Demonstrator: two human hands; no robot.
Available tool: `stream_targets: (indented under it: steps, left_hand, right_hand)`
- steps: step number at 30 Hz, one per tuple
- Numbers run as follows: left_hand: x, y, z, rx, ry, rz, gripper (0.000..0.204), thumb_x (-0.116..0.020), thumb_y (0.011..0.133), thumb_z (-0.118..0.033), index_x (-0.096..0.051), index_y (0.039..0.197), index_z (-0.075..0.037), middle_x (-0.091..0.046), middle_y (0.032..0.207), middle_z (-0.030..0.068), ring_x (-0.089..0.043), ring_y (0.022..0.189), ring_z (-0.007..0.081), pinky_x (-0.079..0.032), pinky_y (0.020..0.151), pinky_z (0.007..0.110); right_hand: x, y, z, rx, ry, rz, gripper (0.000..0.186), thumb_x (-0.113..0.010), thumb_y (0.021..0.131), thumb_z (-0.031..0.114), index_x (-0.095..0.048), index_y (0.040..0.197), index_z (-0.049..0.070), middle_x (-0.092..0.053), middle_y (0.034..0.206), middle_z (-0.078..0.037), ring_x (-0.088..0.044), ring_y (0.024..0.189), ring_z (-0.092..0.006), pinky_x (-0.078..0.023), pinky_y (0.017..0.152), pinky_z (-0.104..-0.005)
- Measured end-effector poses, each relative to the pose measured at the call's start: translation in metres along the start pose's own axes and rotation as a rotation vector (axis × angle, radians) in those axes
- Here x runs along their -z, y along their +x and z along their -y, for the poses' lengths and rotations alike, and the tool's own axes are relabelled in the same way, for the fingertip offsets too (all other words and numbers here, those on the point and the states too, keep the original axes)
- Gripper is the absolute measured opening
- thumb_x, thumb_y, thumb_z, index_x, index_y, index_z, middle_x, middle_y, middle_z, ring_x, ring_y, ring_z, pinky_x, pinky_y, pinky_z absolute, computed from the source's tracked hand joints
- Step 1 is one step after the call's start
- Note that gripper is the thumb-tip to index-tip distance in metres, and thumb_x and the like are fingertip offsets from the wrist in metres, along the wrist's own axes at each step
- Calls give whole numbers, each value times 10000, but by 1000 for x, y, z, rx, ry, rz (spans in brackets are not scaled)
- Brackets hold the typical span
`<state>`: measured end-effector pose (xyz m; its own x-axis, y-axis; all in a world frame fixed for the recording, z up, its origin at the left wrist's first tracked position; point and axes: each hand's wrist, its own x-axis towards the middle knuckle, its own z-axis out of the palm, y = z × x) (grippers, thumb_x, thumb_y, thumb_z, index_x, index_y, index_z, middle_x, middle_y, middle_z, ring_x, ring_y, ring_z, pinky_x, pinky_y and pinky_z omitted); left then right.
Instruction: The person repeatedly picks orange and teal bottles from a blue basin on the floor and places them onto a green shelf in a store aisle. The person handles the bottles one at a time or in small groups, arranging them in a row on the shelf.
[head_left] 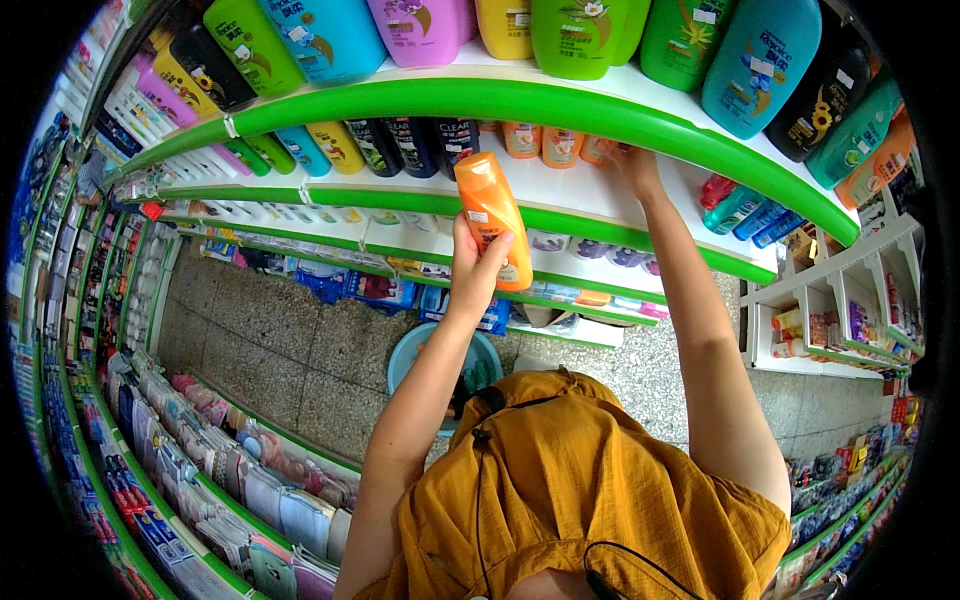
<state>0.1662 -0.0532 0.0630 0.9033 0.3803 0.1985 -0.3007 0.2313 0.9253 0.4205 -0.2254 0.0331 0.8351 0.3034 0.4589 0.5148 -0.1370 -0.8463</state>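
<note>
An orange shampoo bottle (pixel 487 200) stands tilted in my left hand (pixel 476 262), its fingers and thumb wrapped round the lower half in front of the shelves. My right hand (pixel 634 168) reaches onto the second shelf, partly under the green edge of the shelf above. It touches an orange bottle (pixel 598 150) at the end of a short row, and its fingers are mostly hidden there. Beside it stand matching orange bottles (pixel 561 147), with dark bottles (pixel 457 140) further left.
Large coloured bottles (pixel 577 35) line the top shelf with its green edge (pixel 420 100). Right of my right arm stand blue and teal bottles (pixel 738 208). A light blue basin (pixel 405 362) sits on the speckled floor (pixel 270 310). Racks of packaged goods (pixel 230 470) fill the lower left.
</note>
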Motion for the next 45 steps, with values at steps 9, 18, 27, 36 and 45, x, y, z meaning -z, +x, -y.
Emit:
stream_targets:
  steps: [9,18,27,36,45]
  left_hand:
    - [-5,6,4,6,41,59,443,-557,794,-112,-300,1142,-13,-470,1012,77,-493,892,123,-424,778,264]
    - [-13,7,7,-31,16,84,466,-567,803,-119,-283,1155,-6,-462,1035,81,-489,906,117,-424,775,252]
    - [-43,11,21,6,171,154,470,-527,843,-223,-308,1185,13,-459,1075,142,-492,962,207,-403,818,308]
    - [-28,10,20,37,231,186,403,-472,873,-170,-313,1217,-37,-397,1215,141,-411,1118,220,-368,893,315]
    - [-16,12,21,-74,425,128,336,-508,842,-127,-393,1140,-22,-453,1156,123,-446,1080,214,-397,854,321]
  right_hand:
    - [-4,0,-1,-28,-60,5,317,-671,711,65,-524,984,-2,-588,914,-82,-570,821,-163,-466,691,-269]
    - [2,-60,81,-67,-86,43,322,-631,761,141,-499,1027,16,-563,942,-72,-542,859,-155,-449,702,-272]
    - [-23,-137,126,-217,258,443,471,-649,756,222,-441,1109,-10,-555,973,-72,-528,859,-131,-441,745,-265]
    - [22,-74,96,-186,110,207,426,-642,757,157,-464,1099,-26,-557,1013,-101,-528,898,-163,-441,768,-291]
    - [10,-46,64,-99,-81,64,453,-638,730,56,-419,1114,-41,-531,1056,-162,-560,917,-237,-469,769,-323]
